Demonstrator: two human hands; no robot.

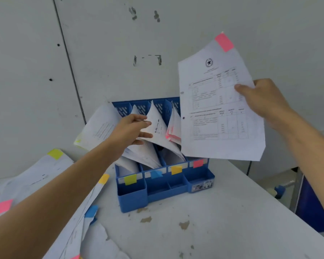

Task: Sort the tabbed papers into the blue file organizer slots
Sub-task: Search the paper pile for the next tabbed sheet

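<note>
The blue file organizer stands on the table against the wall, its slots marked with yellow, blue, orange and pink tabs and holding several leaning papers. My right hand grips a printed sheet with a pink tab, lifted above the organizer's right end. My left hand reaches into the leaning papers, its straight fingers pressing them apart.
A loose pile of tabbed papers covers the table's left side, under my left forearm. The grey table shows chipped paint in front. Its right edge drops off beside a blue object. A white wall stands close behind.
</note>
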